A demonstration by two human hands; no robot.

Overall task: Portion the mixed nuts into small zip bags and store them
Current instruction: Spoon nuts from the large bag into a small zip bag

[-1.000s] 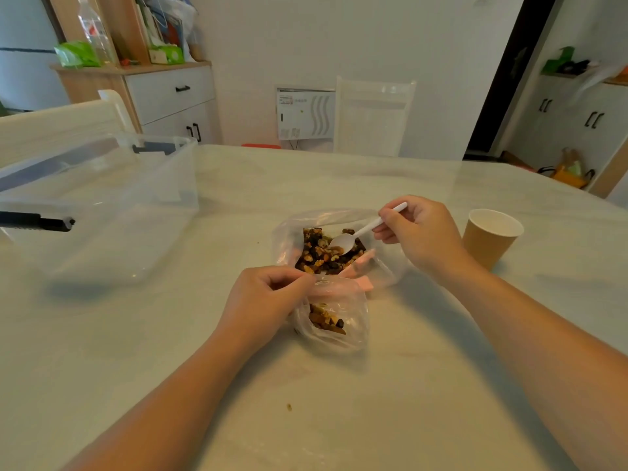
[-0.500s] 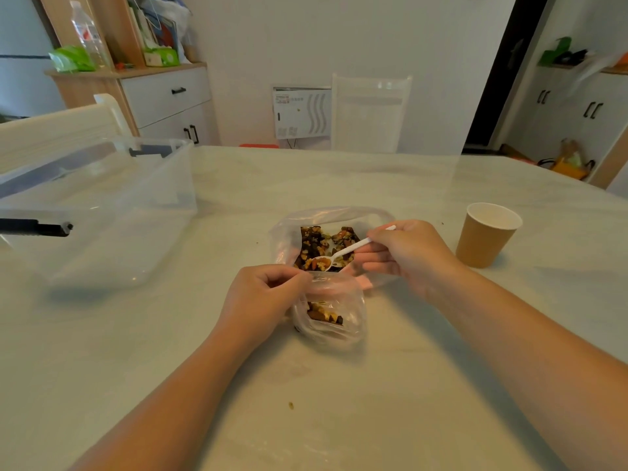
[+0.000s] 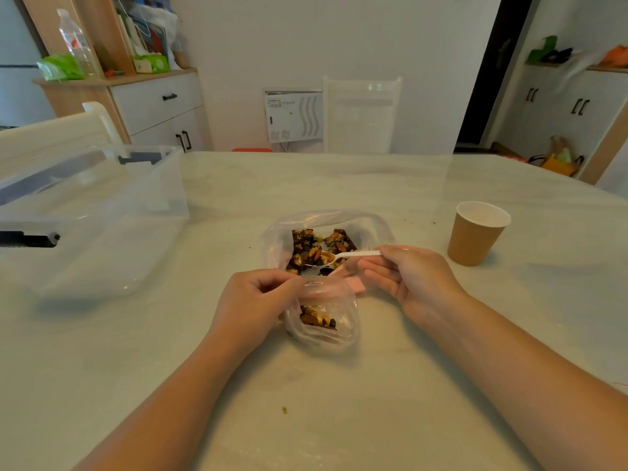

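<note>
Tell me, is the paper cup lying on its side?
No, the paper cup stands upright on the table, its open mouth facing up.

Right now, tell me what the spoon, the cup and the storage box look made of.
Spoon: white plastic, thin and smooth. Cup: paper, seemingly; matte brown wall, white inside. Storage box: clear glossy plastic, table visible through it.

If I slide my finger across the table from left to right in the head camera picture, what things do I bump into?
clear plastic box → left hand holding the small zip bag → white spoon → right hand → paper cup
</note>
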